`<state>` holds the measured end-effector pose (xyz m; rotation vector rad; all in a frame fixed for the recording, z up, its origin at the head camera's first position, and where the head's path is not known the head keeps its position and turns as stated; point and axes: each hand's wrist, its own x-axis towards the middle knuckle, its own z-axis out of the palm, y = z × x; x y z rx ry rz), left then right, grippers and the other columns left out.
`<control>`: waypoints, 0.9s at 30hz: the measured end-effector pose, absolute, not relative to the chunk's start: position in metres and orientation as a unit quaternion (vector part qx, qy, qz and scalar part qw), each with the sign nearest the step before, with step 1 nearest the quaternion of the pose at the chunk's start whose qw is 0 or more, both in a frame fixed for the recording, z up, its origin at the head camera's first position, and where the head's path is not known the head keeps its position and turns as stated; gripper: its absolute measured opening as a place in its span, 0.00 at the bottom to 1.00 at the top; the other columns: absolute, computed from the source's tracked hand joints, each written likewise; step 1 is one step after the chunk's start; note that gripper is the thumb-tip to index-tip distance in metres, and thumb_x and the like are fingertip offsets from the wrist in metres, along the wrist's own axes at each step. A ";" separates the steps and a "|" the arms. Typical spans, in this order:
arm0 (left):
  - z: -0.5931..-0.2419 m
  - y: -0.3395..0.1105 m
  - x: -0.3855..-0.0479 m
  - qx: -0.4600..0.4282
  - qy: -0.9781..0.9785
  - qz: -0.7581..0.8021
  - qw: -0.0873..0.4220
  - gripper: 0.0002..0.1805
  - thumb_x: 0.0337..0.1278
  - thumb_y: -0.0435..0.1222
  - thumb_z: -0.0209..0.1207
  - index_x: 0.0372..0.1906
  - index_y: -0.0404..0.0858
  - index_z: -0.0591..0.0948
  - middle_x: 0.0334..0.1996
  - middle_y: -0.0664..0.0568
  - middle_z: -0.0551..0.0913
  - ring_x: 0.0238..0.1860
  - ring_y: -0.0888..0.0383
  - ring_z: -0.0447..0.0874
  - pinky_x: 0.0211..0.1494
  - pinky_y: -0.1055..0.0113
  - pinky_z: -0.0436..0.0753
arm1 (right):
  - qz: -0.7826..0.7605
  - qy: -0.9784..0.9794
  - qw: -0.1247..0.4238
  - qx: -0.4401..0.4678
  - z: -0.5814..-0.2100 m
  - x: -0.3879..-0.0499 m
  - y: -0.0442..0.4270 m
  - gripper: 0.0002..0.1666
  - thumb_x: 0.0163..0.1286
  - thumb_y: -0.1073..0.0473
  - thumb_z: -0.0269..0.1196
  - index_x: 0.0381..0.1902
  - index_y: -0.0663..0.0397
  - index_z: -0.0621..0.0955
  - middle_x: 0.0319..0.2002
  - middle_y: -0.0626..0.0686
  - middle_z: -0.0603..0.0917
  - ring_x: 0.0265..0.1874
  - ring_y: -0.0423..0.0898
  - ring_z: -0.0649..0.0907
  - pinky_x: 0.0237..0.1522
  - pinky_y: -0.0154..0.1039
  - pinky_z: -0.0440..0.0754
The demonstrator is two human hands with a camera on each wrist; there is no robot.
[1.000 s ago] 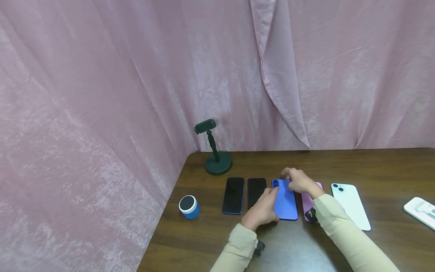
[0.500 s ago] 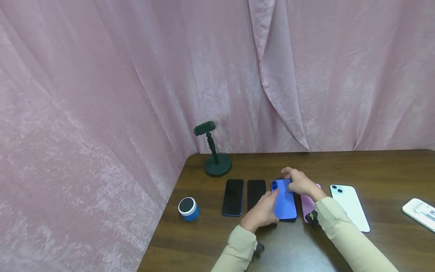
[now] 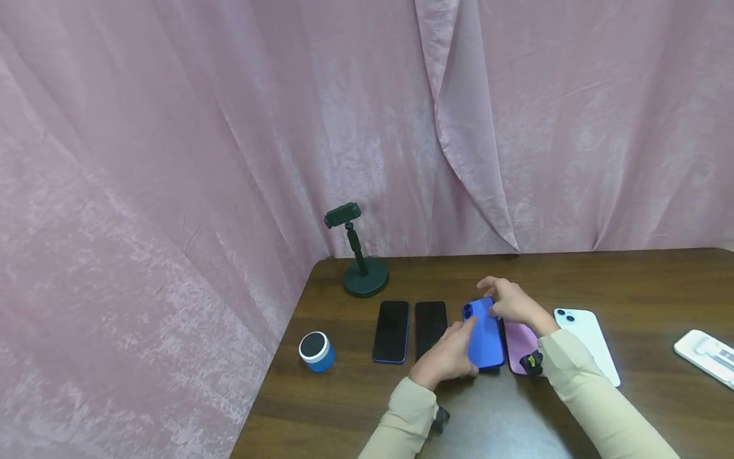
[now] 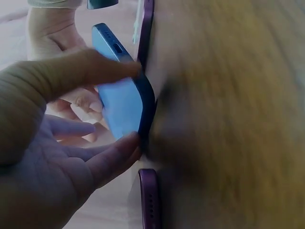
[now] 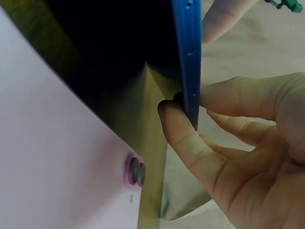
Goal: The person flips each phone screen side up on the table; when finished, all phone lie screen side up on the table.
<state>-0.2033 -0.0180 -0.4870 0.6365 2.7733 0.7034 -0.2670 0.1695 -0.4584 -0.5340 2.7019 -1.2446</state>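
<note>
A blue phone [image 3: 485, 335], its camera side up, is held by both hands between a black phone [image 3: 431, 326] and a purple phone [image 3: 520, 344]. My left hand [image 3: 450, 356] pinches its left and lower part; in the left wrist view, thumb and finger of the left hand [image 4: 57, 129] grip the phone's corner [image 4: 125, 107]. At the top edge, my right hand [image 3: 512, 302] pinches it; the right wrist view shows the right hand [image 5: 248, 138] with thumb and finger on either side of the blue edge [image 5: 189, 62]. The phone is tilted off the table.
Another dark-screened phone [image 3: 392, 331] lies at the left of the row, a mint phone [image 3: 590, 341] at its right. A blue jar [image 3: 317, 352] stands near the left edge, a green stand [image 3: 366, 276] behind. A white object [image 3: 706, 357] lies far right.
Both hands have shifted slightly right with the blue phone, which has lifted and tilted. More of the purple phone now shows. The head view has moved slightly.
</note>
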 end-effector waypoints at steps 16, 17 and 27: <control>-0.485 -0.018 -0.207 0.216 0.892 0.376 0.130 0.55 0.53 0.55 0.71 0.79 0.40 0.55 0.65 0.45 0.75 0.59 0.58 0.78 0.57 0.63 0.79 | -0.427 0.887 0.062 -0.166 -0.446 -0.265 0.164 0.31 0.58 0.78 0.64 0.61 0.76 0.72 0.49 0.79 0.79 0.25 0.50 0.84 0.25 0.49 0.84; -0.486 -0.019 -0.208 0.214 0.889 0.383 0.131 0.56 0.53 0.55 0.71 0.79 0.39 0.55 0.65 0.45 0.75 0.59 0.57 0.78 0.56 0.64 0.79 | -0.429 0.886 0.061 -0.165 -0.446 -0.265 0.163 0.31 0.58 0.78 0.64 0.61 0.76 0.71 0.50 0.79 0.79 0.26 0.51 0.84 0.26 0.49 0.84; -0.487 -0.032 -0.214 0.204 0.858 0.449 0.143 0.53 0.53 0.47 0.74 0.78 0.40 0.57 0.58 0.48 0.81 0.52 0.63 0.83 0.48 0.68 0.81 | -0.492 0.849 0.072 -0.179 -0.453 -0.264 0.158 0.33 0.65 0.76 0.62 0.65 0.81 0.64 0.54 0.83 0.74 0.37 0.61 0.87 0.38 0.52 0.86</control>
